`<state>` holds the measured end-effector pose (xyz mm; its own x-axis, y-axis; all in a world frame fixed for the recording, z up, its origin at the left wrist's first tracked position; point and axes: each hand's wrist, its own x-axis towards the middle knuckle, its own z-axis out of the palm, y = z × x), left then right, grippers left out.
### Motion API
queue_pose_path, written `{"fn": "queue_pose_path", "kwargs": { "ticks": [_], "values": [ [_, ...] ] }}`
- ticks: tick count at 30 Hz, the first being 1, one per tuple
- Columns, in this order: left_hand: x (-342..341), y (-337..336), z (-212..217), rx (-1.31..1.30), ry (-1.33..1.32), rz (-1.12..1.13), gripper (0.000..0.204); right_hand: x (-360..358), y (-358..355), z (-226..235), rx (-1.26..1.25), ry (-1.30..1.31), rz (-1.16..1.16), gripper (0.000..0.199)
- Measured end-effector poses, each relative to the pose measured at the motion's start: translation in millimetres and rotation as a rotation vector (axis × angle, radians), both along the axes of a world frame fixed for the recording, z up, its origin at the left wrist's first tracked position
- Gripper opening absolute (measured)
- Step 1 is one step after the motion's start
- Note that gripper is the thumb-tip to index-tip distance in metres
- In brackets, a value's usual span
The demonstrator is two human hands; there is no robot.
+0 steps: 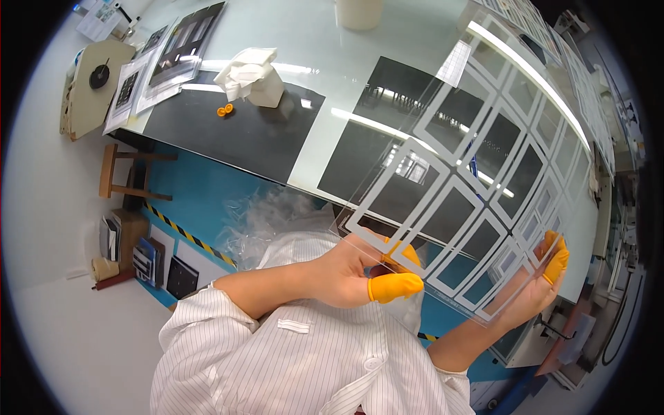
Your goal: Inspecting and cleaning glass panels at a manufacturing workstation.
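A large clear sheet, printed with rows of white rectangular outlines, is held up at a tilt before me, and the table shows through it. My left hand grips its lower left edge, with orange finger cots on the thumb and fingers. The thumb is on the near side and some fingertips show through the sheet. At the lower right edge, my right hand holds the sheet too. Its orange-capped fingers are bent at the rim, and part of the hand is seen through the sheet.
The glossy table bears black mats. A white tissue box stands there beside two small orange finger cots. Printed sheets lie at the far left. A wooden stool and clear plastic wrapping are below.
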<state>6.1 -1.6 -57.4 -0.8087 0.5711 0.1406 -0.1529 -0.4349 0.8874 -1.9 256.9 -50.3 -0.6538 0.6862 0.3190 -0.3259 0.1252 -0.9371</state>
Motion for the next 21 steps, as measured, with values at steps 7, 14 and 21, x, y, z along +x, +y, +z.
{"fn": "queue_pose_path", "kwargs": {
  "ticks": [7,14,21],
  "values": [
    [-1.8,-1.3,4.1,-0.069,0.116,0.027,0.018,0.3,-4.5,0.8,-0.042,0.017,-0.046,0.030],
    [0.8,0.4,0.1,-0.047,0.161,0.046,0.018,0.2,-6.2,2.0,-0.039,0.025,-0.059,0.030],
    [0.1,1.8,2.8,-0.064,0.150,0.014,0.018,3.7,-1.5,1.8,-0.083,0.039,-0.049,0.032]
  ]
}}
